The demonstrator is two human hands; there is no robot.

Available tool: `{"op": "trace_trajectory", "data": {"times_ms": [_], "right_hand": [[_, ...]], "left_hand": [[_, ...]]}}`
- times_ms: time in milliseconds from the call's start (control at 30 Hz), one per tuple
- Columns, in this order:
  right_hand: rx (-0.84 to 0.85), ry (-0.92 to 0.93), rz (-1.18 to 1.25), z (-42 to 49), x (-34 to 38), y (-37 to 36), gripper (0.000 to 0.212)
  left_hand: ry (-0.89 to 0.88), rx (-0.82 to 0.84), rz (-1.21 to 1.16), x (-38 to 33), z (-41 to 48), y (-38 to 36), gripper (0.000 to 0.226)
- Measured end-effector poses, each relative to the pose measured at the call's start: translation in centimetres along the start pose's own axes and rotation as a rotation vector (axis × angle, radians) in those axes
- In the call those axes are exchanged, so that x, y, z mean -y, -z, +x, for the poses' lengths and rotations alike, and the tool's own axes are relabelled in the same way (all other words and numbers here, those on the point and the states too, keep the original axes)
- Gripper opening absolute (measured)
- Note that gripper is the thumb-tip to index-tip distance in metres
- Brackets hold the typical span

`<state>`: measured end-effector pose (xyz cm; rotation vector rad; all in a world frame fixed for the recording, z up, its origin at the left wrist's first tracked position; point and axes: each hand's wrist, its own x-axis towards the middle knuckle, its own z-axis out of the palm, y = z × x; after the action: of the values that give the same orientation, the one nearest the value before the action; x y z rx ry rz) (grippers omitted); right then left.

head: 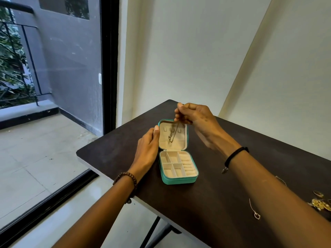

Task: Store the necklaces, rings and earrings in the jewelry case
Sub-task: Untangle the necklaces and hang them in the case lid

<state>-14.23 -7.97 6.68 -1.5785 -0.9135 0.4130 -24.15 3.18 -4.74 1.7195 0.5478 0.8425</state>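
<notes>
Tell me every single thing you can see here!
Table: one, dark brown, beside the window.
Case: one, teal, open, mid-table.
Gold necklace: one, gold, dangling before the case lid.
Silver necklace: at least one, silver, on the table by the right forearm.
Ring: at least one, gold, far right.
Gold pile: one, gold, far right; pieces too small to count.
Window: one, black-framed, left.
Bead bracelet: one, brown, left wrist.
Cord bracelet: one, black, right wrist.
Left hand: touching the lid's left edge.
Right hand: pinching the gold necklace.
</notes>
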Motion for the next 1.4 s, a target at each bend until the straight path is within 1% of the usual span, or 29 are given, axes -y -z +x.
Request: {"op": "trace_trajectory", "data": {"times_ms": [167,333,500,767,967,1033,1167,1300,1400], "right_hand": [[0.021,-0.024,0.025,0.5,-0.5,-0.9,0.025],[0.049,-0.047,0.032,0.7,-1.1,-1.5,0.027],[0.069,-0.023,-0.018,0.8,-1.3,-1.5,0.029],[0.137,0.089,-0.382,1.1,-2.2,-0.3,0.032],[0.172,0.148,-0.483,1.1,-1.8,-0.3,0.030],[0.146,0.179,-0.544,1.2,-1.8,-0.5,0.028],[0.005,0.339,-0.780,1.6,-3.1,-0.8,0.025],[-0.082,0.501,-0.899,1.7,-4.9,-1.2,0.024],[-0.140,0.616,-0.988,1.5,-5.6,-1.6,0.022]], "left_hand": [[-0.045,0.058,-0.032,0.3,0.1,0.4,0.040],[-0.023,0.071,-0.091,0.4,0.1,0.4,0.040],[-0.006,0.083,-0.138,0.5,0.2,0.5,0.041],[-0.016,0.088,-0.162,0.2,0.1,0.6,0.041],[0.002,0.088,-0.222,0.3,0.2,0.5,0.040],[-0.002,0.089,-0.227,0.2,0.2,0.5,0.042],[-0.007,0.093,-0.249,0.0,0.1,0.6,0.042],[-0.008,0.090,-0.280,-0.1,0.0,0.6,0.047],[0.003,0.090,-0.284,-0.1,0.1,0.5,0.043]]}}
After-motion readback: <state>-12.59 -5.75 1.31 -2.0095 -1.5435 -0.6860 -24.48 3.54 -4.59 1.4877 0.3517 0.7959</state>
